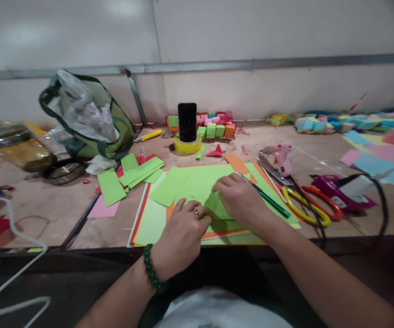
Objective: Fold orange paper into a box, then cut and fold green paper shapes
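My left hand (183, 234), wearing a green bead bracelet (151, 269) and a ring, rests at the front of a stack of coloured paper. Its fingers are curved, with the thumb side against a piece of green paper (216, 207). Across from it, my right hand (237, 200) is closed on the same piece, its fingertips bent down at the upper edge. This piece is slightly raised above the stack, and the hands partly hide it. A dark green pen (272, 201) lies slantwise just right of my right hand. More loose green paper (165, 186) lies behind my left hand.
Scissors (290, 207), a pink glue gun (283, 159) and a purple device (343, 193) with a black cable lie right. A phone (187, 122) stands on a yellow tape roll (187, 146). Green strips (111, 187), a bag (115, 123) and a jar (19, 148) are left.
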`<state>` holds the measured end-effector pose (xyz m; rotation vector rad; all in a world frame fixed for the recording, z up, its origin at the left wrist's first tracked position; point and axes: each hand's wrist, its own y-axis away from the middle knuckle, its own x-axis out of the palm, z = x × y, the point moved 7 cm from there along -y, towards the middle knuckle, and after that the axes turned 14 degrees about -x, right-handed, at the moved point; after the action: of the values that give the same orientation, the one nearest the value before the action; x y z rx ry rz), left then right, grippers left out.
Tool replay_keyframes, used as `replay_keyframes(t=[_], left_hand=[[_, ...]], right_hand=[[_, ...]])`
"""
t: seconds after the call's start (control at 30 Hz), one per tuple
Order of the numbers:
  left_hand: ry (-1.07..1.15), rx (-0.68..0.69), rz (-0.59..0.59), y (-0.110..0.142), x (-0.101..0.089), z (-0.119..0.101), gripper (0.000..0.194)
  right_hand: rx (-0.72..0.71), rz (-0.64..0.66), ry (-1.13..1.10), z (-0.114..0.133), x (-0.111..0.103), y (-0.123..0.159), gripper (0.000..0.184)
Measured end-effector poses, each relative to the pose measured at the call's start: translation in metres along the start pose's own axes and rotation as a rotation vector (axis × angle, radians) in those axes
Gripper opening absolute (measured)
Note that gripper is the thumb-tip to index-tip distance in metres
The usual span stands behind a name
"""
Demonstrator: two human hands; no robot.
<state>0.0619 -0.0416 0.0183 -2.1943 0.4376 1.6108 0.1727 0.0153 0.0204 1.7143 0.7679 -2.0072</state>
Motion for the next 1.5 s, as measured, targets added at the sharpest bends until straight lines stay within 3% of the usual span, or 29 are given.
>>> replay_keyframes(t=[0.07, 0.13, 0.5, 0.77, 0.93, 1.17, 1.3, 1.5], left_hand=[[0.029, -0.008, 0.001, -0.001, -0.002, 0.002, 0.030], [0.036, -0.019, 0.002, -0.003, -0.003, 0.002, 0.029], [-0.061, -0.013, 0.005, -0.003, -0.002, -0.006, 0.024], [-0.069, -0.014, -0.002, 0.001, 0.001, -0.003, 0.032], [-0.070, -0.052, -0.027, 0.007, -0.002, 0.005, 0.036], [-0.088, -0.239, -0.125, 0.028, -0.012, 0.048, 0.039], [-0.072, -0.287, -0.144, 0.034, -0.017, 0.058, 0.036], [-0.064, -0.285, -0.115, 0.025, -0.023, 0.049, 0.019]], right_hand=[[-0.281, -0.030, -0.001, 0.022, -0.002, 0.009, 0.020], [-0.459, -0.079, 0.014, 0.036, -0.004, 0.019, 0.021], [-0.689, -0.026, 0.148, 0.054, -0.004, 0.039, 0.021], [-0.558, -0.158, 0.024, 0.017, -0.016, 0.090, 0.034], [-0.472, -0.257, -0.027, 0.005, -0.017, 0.106, 0.035], [-0.444, -0.323, -0.047, 0.003, -0.019, 0.106, 0.030], [-0.419, -0.323, -0.072, 0.003, -0.023, 0.106, 0.032], [-0.094, -0.192, -0.112, -0.010, -0.020, 0.084, 0.026]])
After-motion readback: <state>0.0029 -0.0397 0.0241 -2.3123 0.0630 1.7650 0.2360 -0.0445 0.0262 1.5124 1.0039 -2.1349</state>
